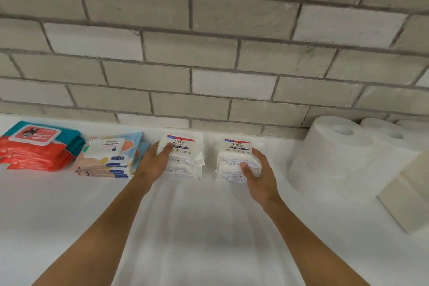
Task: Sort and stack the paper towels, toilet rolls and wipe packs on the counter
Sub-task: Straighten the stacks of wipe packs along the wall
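Two stacks of white Dove wipe packs stand side by side against the wall, the left stack [185, 155] and the right stack [234, 155]. My left hand [155, 160] lies against the left side of the left stack, its thumb on the top pack. My right hand [257, 169] grips the front right corner of the right stack, thumb on the front and fingers round the side. Further left lie a stack of pale patterned wipe packs [111, 155] and a stack of red and teal wipe packs [39, 146]. White toilet rolls [336, 153] stand at the right.
The white counter [197, 227] runs along a grey brick wall [209, 53]. More rolls [390, 137] stand behind the front ones at the right, and a cream-coloured block of folded paper towels [411, 197] lies at the right edge.
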Tool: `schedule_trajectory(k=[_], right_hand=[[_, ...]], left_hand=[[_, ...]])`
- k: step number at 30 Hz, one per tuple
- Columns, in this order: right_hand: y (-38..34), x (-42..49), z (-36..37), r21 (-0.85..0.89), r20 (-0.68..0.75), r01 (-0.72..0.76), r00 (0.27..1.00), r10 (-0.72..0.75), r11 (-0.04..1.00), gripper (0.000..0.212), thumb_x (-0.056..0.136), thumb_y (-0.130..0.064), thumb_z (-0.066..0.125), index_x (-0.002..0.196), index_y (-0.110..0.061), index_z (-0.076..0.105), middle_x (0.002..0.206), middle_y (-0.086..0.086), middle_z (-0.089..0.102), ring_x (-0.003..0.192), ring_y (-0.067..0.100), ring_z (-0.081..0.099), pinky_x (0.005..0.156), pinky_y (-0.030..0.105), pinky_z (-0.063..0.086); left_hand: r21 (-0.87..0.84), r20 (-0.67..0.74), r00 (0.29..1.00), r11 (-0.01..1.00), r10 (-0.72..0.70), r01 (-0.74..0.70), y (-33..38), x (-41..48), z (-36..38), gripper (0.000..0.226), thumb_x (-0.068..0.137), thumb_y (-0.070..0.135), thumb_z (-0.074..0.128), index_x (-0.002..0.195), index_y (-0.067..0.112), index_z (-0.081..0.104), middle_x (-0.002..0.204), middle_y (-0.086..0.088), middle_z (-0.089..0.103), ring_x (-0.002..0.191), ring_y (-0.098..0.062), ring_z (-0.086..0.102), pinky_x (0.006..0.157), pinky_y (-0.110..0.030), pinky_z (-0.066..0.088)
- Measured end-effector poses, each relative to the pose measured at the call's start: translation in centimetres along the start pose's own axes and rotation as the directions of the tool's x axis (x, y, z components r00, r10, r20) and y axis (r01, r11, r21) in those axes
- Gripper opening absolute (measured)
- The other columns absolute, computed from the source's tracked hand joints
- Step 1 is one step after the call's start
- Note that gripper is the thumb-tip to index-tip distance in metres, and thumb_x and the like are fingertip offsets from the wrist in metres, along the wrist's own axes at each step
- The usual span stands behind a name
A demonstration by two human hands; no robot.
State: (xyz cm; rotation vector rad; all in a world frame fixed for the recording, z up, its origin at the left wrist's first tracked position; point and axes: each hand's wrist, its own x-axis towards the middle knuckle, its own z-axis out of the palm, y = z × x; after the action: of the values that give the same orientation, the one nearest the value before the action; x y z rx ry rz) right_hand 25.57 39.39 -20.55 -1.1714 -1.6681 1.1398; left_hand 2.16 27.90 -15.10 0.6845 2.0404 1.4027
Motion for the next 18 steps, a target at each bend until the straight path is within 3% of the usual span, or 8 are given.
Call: schedule_trajectory(k=[2, 4, 9, 13, 16, 18], right_hand=[[-0.5, -0.1, 0.2, 0.031, 0.026, 0.015, 1.0, -0.016, 0.999, 0.049, 0.091, -0.022, 0.066, 0.135, -0.024, 0.047, 0.11, -0.01, 0.06, 0.1, 0.011, 0.061, 0.068, 0.003, 0.047], [-0.8, -0.1, 0.6, 0.075, 0.057, 0.012, 0.998, -0.016, 0.997, 0.047, 0.09, -0.018, 0.067, 0.132, -0.024, 0.047, 0.109, -0.013, 0.06, 0.097, 0.005, 0.062, 0.068, 0.006, 0.05], [-0.7, 0.1, 1.7, 0.119, 0.102, -0.033, 0.995, 0.021, 0.992, 0.047, 0.089, -0.016, 0.067, 0.131, -0.025, 0.047, 0.112, -0.015, 0.06, 0.103, 0.012, 0.063, 0.085, 0.035, 0.058], [-1.0, 0.2, 2.1, 0.116, 0.145, -0.019, 0.989, 0.002, 0.993, 0.046, 0.09, -0.012, 0.066, 0.131, -0.022, 0.048, 0.112, -0.014, 0.062, 0.105, 0.012, 0.063, 0.082, 0.029, 0.058], [-0.9, 0.3, 2.2, 0.132, 0.163, -0.024, 0.987, 0.002, 0.991, 0.048, 0.089, -0.011, 0.067, 0.133, -0.02, 0.047, 0.117, -0.006, 0.063, 0.111, 0.019, 0.063, 0.086, 0.037, 0.058], [-1.0, 0.2, 2.1, 0.133, 0.161, -0.017, 0.987, -0.004, 0.991, 0.046, 0.09, -0.011, 0.065, 0.131, -0.021, 0.047, 0.115, -0.009, 0.062, 0.107, 0.015, 0.064, 0.08, 0.028, 0.058]], left_hand=[[0.009, 0.014, 1.0, 1.0, 0.009, -0.01, -0.1, 0.1, -0.2, 0.033, 0.099, 0.041, 0.048, 0.127, 0.025, 0.057, 0.111, -0.002, 0.064, 0.082, -0.012, 0.058, 0.08, -0.034, 0.048], [0.007, 0.028, 0.999, 1.0, 0.019, -0.019, -0.3, 0.2, -0.3, 0.035, 0.099, 0.043, 0.048, 0.128, 0.025, 0.056, 0.112, -0.001, 0.064, 0.085, -0.013, 0.059, 0.08, -0.034, 0.048], [0.045, 0.066, 0.998, 0.999, 0.008, -0.011, -0.6, 0.6, -0.4, 0.032, 0.097, 0.049, 0.047, 0.123, 0.032, 0.055, 0.109, 0.0, 0.064, 0.097, -0.022, 0.063, 0.091, -0.043, 0.053], [0.017, 0.122, 0.992, 1.0, 0.022, -0.024, -0.7, 0.6, -0.1, 0.027, 0.097, 0.048, 0.048, 0.117, 0.034, 0.057, 0.108, 0.001, 0.067, 0.093, -0.019, 0.065, 0.088, -0.042, 0.055], [-0.004, 0.118, 0.993, 1.0, 0.027, -0.027, -0.8, 0.6, 0.0, 0.027, 0.097, 0.048, 0.048, 0.117, 0.034, 0.058, 0.107, 0.001, 0.068, 0.093, -0.019, 0.066, 0.087, -0.041, 0.055], [-0.011, 0.116, 0.993, 1.0, 0.03, -0.029, -0.8, 0.6, 0.0, 0.027, 0.097, 0.048, 0.047, 0.118, 0.034, 0.058, 0.107, 0.001, 0.067, 0.092, -0.018, 0.065, 0.085, -0.039, 0.055]])
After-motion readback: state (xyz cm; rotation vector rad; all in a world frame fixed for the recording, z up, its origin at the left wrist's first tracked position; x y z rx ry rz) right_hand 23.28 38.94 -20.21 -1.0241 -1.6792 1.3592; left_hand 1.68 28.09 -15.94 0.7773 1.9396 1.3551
